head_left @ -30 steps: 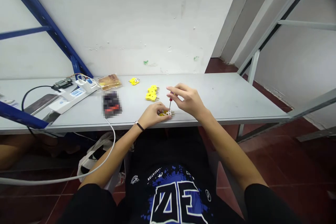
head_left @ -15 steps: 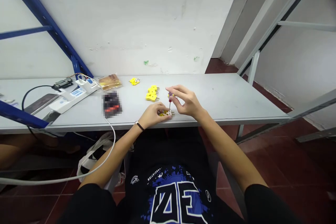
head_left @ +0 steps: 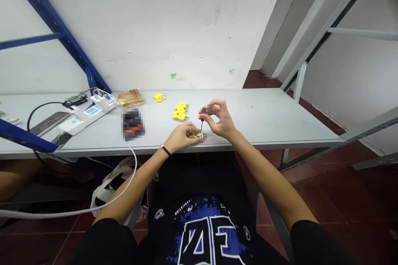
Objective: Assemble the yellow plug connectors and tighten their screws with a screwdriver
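My left hand (head_left: 178, 138) rests on the table's front edge, its fingers shut on a small yellow two-pin connector (head_left: 195, 135). My right hand (head_left: 219, 119) pinches a small screwdriver (head_left: 202, 119) with a dark red handle, and its shaft points straight down at the connector. The tip sits at or very near the connector's screws. Beyond my hands lies a small stack of yellow connectors with brass pins (head_left: 180, 112). One more yellow connector (head_left: 159, 97) lies further back near the wall.
A pixelated dark object (head_left: 132, 124) sits left of my hands, beside a packet in clear wrapping (head_left: 130, 98). Further left are a white power strip (head_left: 83, 118), a phone (head_left: 48, 123), a small circuit board (head_left: 74, 99) and cables. A blue rack frame crosses the left corner.
My right hand has drawn in closer to the connector, with its fingers curled tighter around the screwdriver handle. My left hand and the connector stay in about the same place.
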Action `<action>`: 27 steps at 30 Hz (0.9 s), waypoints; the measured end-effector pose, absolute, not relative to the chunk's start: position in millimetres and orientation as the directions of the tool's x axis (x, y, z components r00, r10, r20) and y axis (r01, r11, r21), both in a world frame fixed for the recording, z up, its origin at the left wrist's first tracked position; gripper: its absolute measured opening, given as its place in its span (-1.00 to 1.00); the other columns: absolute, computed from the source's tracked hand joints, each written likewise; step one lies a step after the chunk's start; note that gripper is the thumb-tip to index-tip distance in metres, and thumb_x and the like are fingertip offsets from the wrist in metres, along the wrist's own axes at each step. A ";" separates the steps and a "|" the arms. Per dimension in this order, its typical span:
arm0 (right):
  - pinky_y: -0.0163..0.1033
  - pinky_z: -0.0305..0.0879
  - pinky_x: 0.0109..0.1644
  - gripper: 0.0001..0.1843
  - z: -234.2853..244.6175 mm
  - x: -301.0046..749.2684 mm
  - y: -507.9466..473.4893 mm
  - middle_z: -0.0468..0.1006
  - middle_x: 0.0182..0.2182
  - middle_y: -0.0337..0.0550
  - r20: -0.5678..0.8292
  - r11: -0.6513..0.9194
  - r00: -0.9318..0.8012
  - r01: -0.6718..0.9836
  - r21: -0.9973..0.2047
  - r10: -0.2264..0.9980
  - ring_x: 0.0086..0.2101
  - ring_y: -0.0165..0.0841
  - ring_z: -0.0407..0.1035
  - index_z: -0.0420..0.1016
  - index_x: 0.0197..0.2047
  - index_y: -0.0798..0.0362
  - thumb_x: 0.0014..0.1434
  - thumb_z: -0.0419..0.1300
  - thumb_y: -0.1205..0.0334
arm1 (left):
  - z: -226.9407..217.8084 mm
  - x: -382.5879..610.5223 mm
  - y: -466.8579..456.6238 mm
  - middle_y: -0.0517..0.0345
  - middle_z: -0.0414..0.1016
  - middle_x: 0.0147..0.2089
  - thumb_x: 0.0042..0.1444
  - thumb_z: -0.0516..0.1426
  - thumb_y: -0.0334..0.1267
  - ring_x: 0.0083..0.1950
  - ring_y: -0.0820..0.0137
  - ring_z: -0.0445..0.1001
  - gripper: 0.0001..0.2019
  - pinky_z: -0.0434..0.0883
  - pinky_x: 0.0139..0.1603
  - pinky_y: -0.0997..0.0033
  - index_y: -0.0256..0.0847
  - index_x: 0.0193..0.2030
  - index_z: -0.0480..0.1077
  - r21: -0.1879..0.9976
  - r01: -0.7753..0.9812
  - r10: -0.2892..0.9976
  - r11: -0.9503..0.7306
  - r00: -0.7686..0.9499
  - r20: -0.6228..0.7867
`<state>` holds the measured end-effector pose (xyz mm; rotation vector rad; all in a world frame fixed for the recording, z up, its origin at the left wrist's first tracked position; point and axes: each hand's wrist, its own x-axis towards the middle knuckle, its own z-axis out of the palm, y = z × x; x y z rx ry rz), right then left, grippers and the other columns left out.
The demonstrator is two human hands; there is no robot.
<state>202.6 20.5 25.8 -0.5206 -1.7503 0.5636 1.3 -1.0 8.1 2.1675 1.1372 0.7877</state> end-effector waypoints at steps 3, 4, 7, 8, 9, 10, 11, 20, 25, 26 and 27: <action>-0.19 0.54 -0.21 -0.61 27.1 201.6 18.7 0.57 -0.22 -0.22 0.743 0.770 -0.234 0.037 -0.638 0.627 -0.36 -0.39 0.54 0.19 0.09 -0.09 0.32 0.26 0.08 | 7.6 1.0 -0.8 0.10 0.54 -0.18 0.04 0.36 0.06 -0.28 0.39 0.43 -0.62 0.44 -0.19 0.36 -0.15 -0.11 0.64 0.704 0.518 0.849 -0.486 0.470 0.240; -0.19 0.54 -0.20 -0.61 29.0 201.4 17.8 0.57 -0.22 -0.22 0.736 0.765 -0.242 0.047 -0.642 0.632 -0.36 -0.39 0.54 0.22 0.12 -0.09 0.31 0.26 0.09 | 7.5 0.9 -0.8 0.10 0.54 -0.18 0.05 0.36 0.06 -0.28 0.39 0.43 -0.62 0.43 -0.19 0.36 -0.15 -0.11 0.64 0.704 0.517 0.849 -0.487 0.471 0.241; -0.20 0.53 -0.20 -0.69 36.2 200.4 14.9 0.56 -0.29 -0.22 0.760 0.795 -0.238 0.123 -0.594 0.605 -0.36 -0.39 0.51 0.44 0.10 -0.07 0.31 0.26 0.13 | 7.3 0.7 -1.0 0.11 0.54 -0.18 0.05 0.36 0.05 -0.28 0.39 0.43 -0.63 0.43 -0.18 0.37 -0.15 -0.11 0.64 0.704 0.519 0.850 -0.485 0.468 0.240; -0.21 0.52 -0.21 -0.74 38.2 199.8 14.0 0.55 -0.32 -0.21 0.778 0.810 -0.227 0.155 -0.565 0.586 -0.37 -0.39 0.49 0.52 0.05 -0.06 0.31 0.26 0.14 | 7.3 0.7 -1.0 0.11 0.54 -0.18 0.05 0.37 0.05 -0.28 0.39 0.43 -0.63 0.43 -0.18 0.37 -0.16 -0.11 0.64 0.705 0.518 0.851 -0.484 0.467 0.241; -0.22 0.51 -0.24 -0.79 39.7 199.1 13.2 0.55 -0.35 -0.21 0.796 0.823 -0.212 0.185 -0.536 0.567 -0.37 -0.39 0.47 0.57 0.00 -0.06 0.31 0.25 0.15 | 7.3 0.7 -1.0 0.11 0.54 -0.18 0.05 0.37 0.05 -0.28 0.39 0.44 -0.63 0.43 -0.18 0.37 -0.16 -0.11 0.64 0.706 0.517 0.850 -0.485 0.467 0.243; -0.22 0.51 -0.25 -0.80 40.6 198.4 12.4 0.55 -0.35 -0.19 0.808 0.829 -0.198 0.212 -0.518 0.555 -0.37 -0.38 0.47 0.60 -0.03 -0.06 0.31 0.25 0.15 | 7.3 0.7 -1.0 0.10 0.54 -0.18 0.04 0.37 0.05 -0.28 0.39 0.44 -0.62 0.43 -0.19 0.37 -0.16 -0.11 0.64 0.706 0.514 0.849 -0.486 0.468 0.244; -0.22 0.51 -0.26 -0.80 41.0 197.9 11.7 0.57 -0.34 -0.18 0.811 0.827 -0.188 0.229 -0.513 0.554 -0.37 -0.38 0.47 0.61 -0.03 -0.06 0.32 0.25 0.14 | 7.4 0.8 -1.0 0.10 0.54 -0.19 0.04 0.37 0.05 -0.28 0.39 0.44 -0.62 0.42 -0.19 0.37 -0.16 -0.11 0.64 0.707 0.512 0.848 -0.487 0.469 0.245; -0.06 0.63 -0.05 -0.62 40.0 202.9 11.9 0.71 -0.16 -0.07 0.572 0.578 -0.248 -0.054 -0.814 0.782 -0.20 -0.23 0.64 0.64 0.02 0.03 0.25 0.32 -0.02 | 6.1 0.4 -0.5 0.10 0.53 -0.18 0.04 0.37 0.04 -0.28 0.38 0.43 -0.61 0.42 -0.19 0.36 -0.16 -0.08 0.63 0.718 0.493 0.844 -0.491 0.473 0.252; -0.08 0.63 -0.09 -0.68 43.9 204.3 11.3 0.73 -0.24 -0.13 0.545 0.547 -0.175 -0.045 -0.836 0.820 -0.35 -0.29 0.61 0.71 -0.09 0.03 0.15 0.40 0.03 | 6.6 0.8 -1.2 0.11 0.54 -0.18 0.06 0.36 0.01 -0.27 0.38 0.44 -0.64 0.43 -0.16 0.33 -0.16 -0.08 0.63 0.694 0.520 0.845 -0.498 0.471 0.254; -0.09 0.63 -0.11 -0.70 45.2 203.8 10.2 0.73 -0.26 -0.14 0.547 0.550 -0.160 -0.025 -0.835 0.822 -0.37 -0.30 0.60 0.72 -0.12 0.03 0.14 0.41 0.05 | 6.9 0.9 -1.4 0.11 0.54 -0.19 0.06 0.36 0.00 -0.27 0.37 0.45 -0.65 0.44 -0.16 0.33 -0.16 -0.09 0.63 0.690 0.525 0.846 -0.499 0.468 0.255; -0.10 0.63 -0.12 -0.72 46.4 203.1 9.1 0.73 -0.28 -0.15 0.550 0.556 -0.144 -0.004 -0.831 0.822 -0.39 -0.30 0.60 0.72 -0.13 0.03 0.13 0.41 0.06 | 7.1 1.0 -1.5 0.12 0.54 -0.19 0.06 0.36 0.00 -0.27 0.37 0.45 -0.66 0.44 -0.16 0.32 -0.15 -0.10 0.63 0.686 0.529 0.846 -0.500 0.467 0.257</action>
